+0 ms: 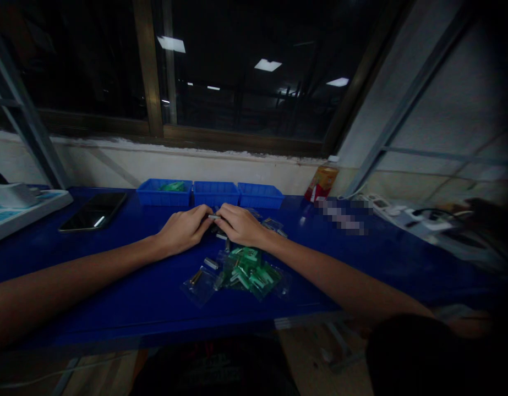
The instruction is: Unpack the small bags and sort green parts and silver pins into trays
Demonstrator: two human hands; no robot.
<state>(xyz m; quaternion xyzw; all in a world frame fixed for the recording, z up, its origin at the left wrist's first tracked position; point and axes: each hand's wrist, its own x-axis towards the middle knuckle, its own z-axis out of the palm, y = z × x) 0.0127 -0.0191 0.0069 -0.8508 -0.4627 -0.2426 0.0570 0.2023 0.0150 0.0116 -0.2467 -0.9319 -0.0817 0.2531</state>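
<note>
Now, a small pale piece (214, 216) is being pinched by the fingertips of the left hand (183, 226) and right hand (242, 224), nearly together just beyond the green packets (254, 270). Left of these, a metal piece (211, 263) is being seen. Seemingly, a fine, steady grip is being called for by any further handling.

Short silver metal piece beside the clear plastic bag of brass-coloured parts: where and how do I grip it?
Pinch the silver piece across its long sides, mid-length, from above. It lies lengthwise on the blue table, slanting down to the right; the clear plastic bag sits close on its near side, so a low approach there would likely snag.
</note>
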